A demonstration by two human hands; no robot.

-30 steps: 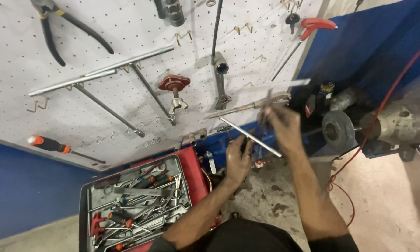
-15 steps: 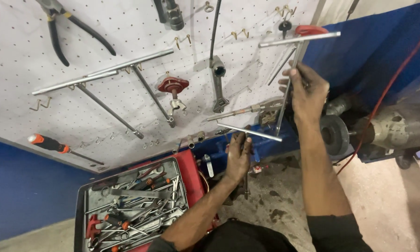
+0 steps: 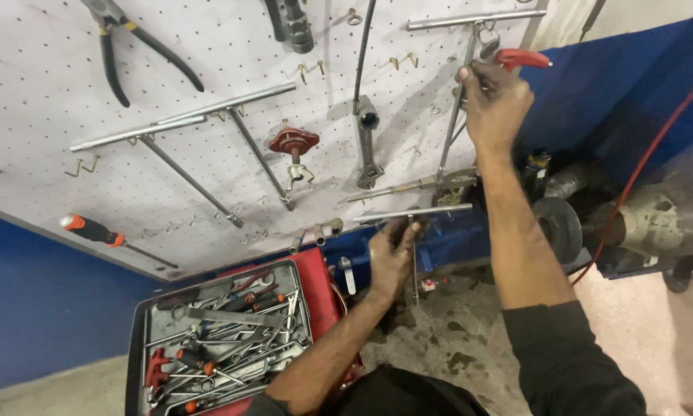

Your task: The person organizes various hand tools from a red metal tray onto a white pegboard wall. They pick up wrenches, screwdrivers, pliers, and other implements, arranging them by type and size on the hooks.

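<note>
T-handle wrenches fill both hands: the right hand [image 3: 494, 100] grips the shaft of one T-handle wrench [image 3: 456, 108] raised against the pegboard [image 3: 208, 62]. Lower down, the left hand [image 3: 391, 254] closes around a second T-handle wrench [image 3: 414, 213], with the red tool tray [image 3: 319, 296] beside its wrist.

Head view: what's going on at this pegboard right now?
A person stands at a white pegboard hung with tools. The right hand is raised, gripping the shaft of a T-handle wrench up against the board. The left hand holds a second T-handle wrench lower down, above a stained bench top. A red tray of mixed hand tools sits to the left.
</note>
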